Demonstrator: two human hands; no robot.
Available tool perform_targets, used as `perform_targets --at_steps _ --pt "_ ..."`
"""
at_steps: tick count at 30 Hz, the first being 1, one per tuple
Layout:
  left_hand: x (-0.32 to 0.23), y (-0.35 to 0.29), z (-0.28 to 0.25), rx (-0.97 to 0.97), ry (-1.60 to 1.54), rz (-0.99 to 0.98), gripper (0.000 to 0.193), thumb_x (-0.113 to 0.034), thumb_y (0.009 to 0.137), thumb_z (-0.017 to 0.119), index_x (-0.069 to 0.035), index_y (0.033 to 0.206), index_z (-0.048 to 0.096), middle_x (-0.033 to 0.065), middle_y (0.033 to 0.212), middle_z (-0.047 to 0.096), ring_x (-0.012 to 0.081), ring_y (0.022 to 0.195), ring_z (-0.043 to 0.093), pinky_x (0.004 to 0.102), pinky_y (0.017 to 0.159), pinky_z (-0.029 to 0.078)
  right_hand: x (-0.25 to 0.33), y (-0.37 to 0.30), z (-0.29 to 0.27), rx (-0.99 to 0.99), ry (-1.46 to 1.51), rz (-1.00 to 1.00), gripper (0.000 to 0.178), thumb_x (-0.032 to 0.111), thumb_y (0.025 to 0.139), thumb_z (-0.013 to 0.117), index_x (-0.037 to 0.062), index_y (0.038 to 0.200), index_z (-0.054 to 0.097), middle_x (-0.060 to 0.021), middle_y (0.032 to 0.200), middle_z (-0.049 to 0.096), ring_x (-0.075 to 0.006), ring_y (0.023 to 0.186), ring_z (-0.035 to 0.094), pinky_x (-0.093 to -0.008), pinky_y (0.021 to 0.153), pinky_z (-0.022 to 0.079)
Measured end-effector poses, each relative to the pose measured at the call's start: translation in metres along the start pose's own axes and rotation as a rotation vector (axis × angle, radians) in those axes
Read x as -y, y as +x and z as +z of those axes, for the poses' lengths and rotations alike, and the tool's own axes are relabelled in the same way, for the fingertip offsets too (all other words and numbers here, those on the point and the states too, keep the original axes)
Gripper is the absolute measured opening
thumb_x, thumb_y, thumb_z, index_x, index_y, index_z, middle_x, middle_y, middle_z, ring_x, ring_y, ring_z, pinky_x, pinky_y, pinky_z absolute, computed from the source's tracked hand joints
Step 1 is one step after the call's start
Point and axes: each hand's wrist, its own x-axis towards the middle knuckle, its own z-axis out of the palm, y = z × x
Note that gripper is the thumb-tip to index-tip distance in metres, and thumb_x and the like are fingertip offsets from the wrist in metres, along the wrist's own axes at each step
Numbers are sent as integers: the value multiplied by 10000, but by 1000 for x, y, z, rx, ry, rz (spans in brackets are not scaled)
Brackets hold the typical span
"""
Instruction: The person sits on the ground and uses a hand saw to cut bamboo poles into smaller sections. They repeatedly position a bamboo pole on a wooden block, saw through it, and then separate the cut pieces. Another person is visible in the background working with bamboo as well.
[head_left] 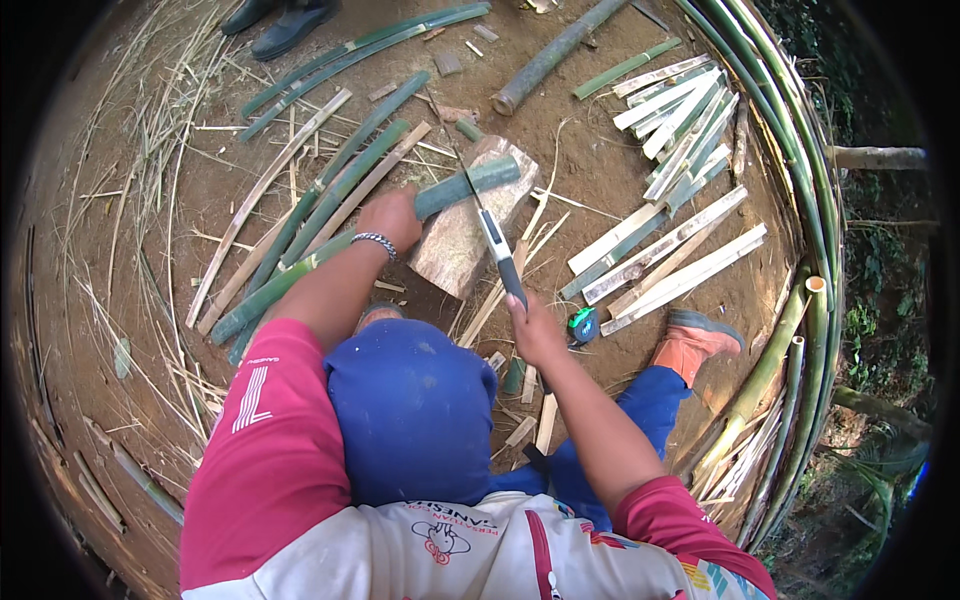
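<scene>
My left hand [392,218] is closed around a green bamboo strip [468,186], which lies across a squared wooden block [447,248] on the ground. Bamboo also runs back under my left forearm toward the lower left. In my right hand [537,330] is the dark handle of a hand saw [492,232]. Its thin blade points up and away, crossing the bamboo near the strip's right end, over the block. Whether the teeth have cut into the bamboo cannot be made out.
Split bamboo strips [345,190] lie to the left, and cut pale pieces [680,110] are piled at the right. A tape measure [583,324] sits near my right hand. Long green poles [815,180] curve along the right. Dark boots [290,30] show at the top left.
</scene>
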Motion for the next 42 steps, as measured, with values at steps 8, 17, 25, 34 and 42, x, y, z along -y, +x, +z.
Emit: perform_targets --at_steps 8,17,25,34,42 --pt "4 0 -2 89 5 -38 344 -107 801 654 -56 1139 614 240 1045 706 418 1007 676 508 893 529 -119 -122 29 41 159 109 446 430 1058 441 87 1330 523 -192 931 624 -377 875 592 -456 753 482" --pt "24 7 6 51 -110 0 552 -172 767 747 -44 1285 606 265 1091 690 410 1042 668 479 924 524 -59 -59 31 -44 632 42 318 406 1069 494 89 1087 469 14 724 477 -78 553 449 -246 493 394" --pt "18 -10 -13 154 -160 64 619 -250 743 821 -23 1277 604 260 1064 696 412 1003 671 452 889 523 -71 -55 72 -374 236 75 387 365 1041 540 38 1238 478 -178 952 631 -342 856 631 -458 777 503" --pt "10 -43 -23 249 -304 166 544 -325 720 878 -2 1105 669 188 920 691 312 870 668 401 818 509 -104 -45 99 -426 -134 176 590 285 971 624 30 1453 398 -269 1435 463 -425 1236 541 -506 1021 445" --pt "2 -61 -44 365 -349 152 628 -379 723 888 11 1155 654 179 967 717 281 881 698 387 799 528 62 34 16 -317 566 -415 534 277 1034 540 29 1489 413 -220 1354 569 -291 1022 662 -383 926 513"
